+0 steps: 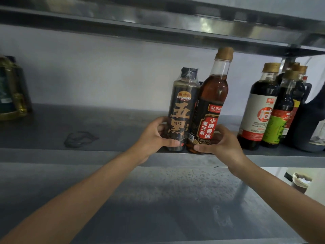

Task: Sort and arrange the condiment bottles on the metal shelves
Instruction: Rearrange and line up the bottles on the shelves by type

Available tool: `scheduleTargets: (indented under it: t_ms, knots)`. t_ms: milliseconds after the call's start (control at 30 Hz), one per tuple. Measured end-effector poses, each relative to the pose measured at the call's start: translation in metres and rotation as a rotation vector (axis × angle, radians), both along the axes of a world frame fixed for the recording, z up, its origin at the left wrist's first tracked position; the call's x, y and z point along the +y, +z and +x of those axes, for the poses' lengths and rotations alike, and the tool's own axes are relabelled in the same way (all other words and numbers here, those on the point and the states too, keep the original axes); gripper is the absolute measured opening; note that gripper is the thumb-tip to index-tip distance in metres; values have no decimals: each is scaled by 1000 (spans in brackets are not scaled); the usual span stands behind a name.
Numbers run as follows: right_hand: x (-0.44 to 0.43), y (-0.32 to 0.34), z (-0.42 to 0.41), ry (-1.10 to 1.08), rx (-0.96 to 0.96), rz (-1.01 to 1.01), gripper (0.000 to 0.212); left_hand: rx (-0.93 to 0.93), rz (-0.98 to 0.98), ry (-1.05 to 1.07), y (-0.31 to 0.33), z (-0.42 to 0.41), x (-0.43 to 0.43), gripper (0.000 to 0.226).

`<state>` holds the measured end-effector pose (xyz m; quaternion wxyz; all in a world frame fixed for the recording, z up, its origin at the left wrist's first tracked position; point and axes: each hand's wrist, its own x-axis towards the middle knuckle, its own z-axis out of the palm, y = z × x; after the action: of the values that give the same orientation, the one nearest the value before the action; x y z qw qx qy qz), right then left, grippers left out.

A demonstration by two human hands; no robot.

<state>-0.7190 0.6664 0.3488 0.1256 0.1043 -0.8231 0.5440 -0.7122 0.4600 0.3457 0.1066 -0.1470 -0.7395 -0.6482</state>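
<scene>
The left grip (154,136) curls round the base of a black-labelled bottle (181,110), and the right grip (222,144) holds the base of an amber sesame-oil bottle (211,103). The two bottles touch side by side at the front edge of the metal shelf (88,134), near a cluster of dark bottles (260,110) to the right.

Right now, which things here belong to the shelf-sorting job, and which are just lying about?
Job: black-labelled dark bottle in left hand; amber glass bottle with tan cap in right hand; dark sauce bottles at right; grey metal shelf.
Lying about: bag-lined bin; dark stain on shelf.
</scene>
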Motion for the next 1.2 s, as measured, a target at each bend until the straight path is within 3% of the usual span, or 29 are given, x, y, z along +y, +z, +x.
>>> scheduleTargets:
  t_ms: [667,1067,1200]
  knots:
    - [-371,9,76,386,5,-26,68,-2,-94,245,12,138,-371,57]
    - [-533,21,59,554,87,86,68,-16,-74,409,10,151,-522,60]
    - [-586,24,44,628,94,131,79,-20,-101,421,15,144,-574,59]
